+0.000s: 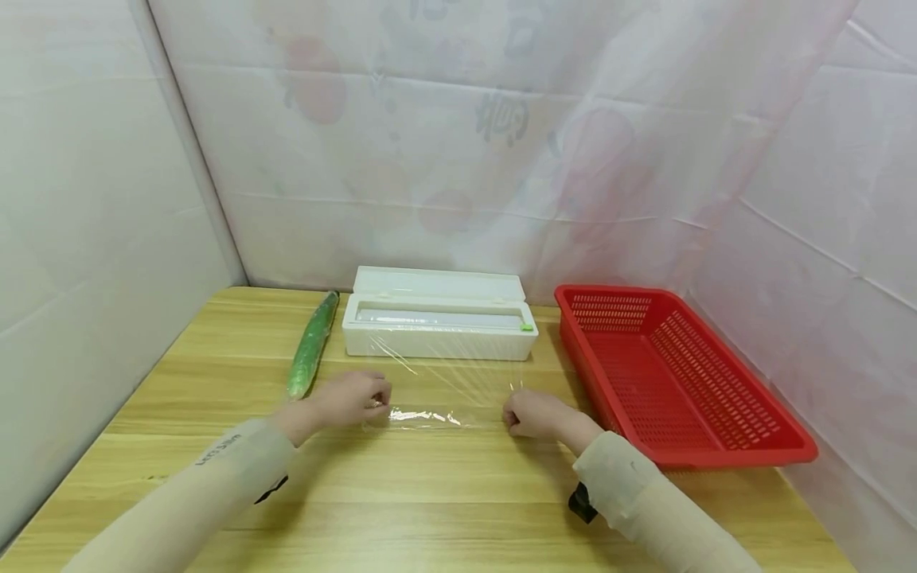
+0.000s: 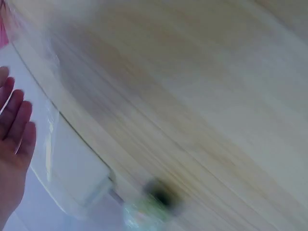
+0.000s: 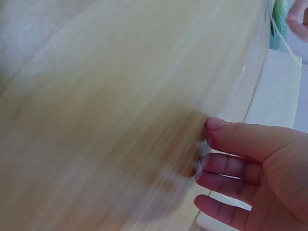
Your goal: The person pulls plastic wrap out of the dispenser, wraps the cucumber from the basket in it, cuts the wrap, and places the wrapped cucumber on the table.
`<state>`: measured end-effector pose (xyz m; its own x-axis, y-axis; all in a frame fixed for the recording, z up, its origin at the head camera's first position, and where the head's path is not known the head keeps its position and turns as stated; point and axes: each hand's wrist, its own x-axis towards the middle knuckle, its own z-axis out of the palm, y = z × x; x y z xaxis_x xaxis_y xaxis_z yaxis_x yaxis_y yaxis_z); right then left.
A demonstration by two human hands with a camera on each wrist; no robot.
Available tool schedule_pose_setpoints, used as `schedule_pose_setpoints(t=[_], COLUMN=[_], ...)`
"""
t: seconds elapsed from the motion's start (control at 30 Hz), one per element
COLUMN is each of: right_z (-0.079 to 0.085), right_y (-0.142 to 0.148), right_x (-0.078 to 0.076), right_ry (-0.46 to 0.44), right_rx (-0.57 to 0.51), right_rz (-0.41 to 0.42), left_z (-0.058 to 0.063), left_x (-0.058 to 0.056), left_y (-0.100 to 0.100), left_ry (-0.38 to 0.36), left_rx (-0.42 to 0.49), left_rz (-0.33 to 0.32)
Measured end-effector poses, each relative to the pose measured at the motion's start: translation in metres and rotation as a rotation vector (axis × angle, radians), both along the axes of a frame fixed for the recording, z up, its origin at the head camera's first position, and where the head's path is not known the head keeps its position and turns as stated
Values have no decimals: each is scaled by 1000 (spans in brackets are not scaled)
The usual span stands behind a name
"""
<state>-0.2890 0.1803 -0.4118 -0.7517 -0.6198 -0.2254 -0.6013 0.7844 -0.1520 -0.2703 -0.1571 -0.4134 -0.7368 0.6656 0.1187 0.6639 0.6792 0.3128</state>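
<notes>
A sheet of clear plastic wrap point(image 1: 444, 390) stretches from the white dispenser box point(image 1: 440, 344) toward me, its front edge bunched and shiny. My left hand point(image 1: 356, 399) grips the wrap's left front corner with curled fingers. At the right front corner my right hand point(image 1: 536, 414) pinches the wrap; in the right wrist view its thumb point(image 3: 219, 124) and fingers meet at the gathered edge. The box lid point(image 1: 438, 283) stands raised at the back, with a roll point(image 1: 440, 317) inside. To the left lies a cucumber point(image 1: 313, 346), glossy with wrap around it, beyond my left hand.
A red perforated basket point(image 1: 598, 374) stands at the right, close to my right forearm. A small green tab point(image 1: 527, 327) sits on the box's right front edge. Pale curtains point(image 1: 444, 159) enclose the wooden table point(image 1: 401, 509) at the back and sides.
</notes>
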Motion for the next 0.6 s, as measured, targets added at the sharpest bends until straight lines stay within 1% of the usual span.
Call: schedule_pose_setpoints(t=[0.03, 0.1, 0.17, 0.2, 0.3, 0.43, 0.6], right_z=[0, 1, 1, 2, 2, 2, 2], right_y=[1, 3, 4, 4, 6, 5, 2], right_x=[1, 2, 4, 5, 6, 7, 9], right_ry=[4, 10, 13, 8, -2, -12, -32], right_rx=[-5, -18, -22, -22, -17, 24, 56], right_rz=[3, 13, 22, 17, 6, -9, -36], left_z=[-1, -5, -9, -11, -14, -15, -16], left_x=[0, 1, 3, 4, 4, 3, 2], left_y=[2, 5, 3, 3, 0, 0, -1], left_ry=[-4, -46, -91, -99, -102, -83, -84], left_rx=[0, -17, -26, -30, -31, -49, -68], left_rz=[-25, -60, -76, -81, -82, -74, -58])
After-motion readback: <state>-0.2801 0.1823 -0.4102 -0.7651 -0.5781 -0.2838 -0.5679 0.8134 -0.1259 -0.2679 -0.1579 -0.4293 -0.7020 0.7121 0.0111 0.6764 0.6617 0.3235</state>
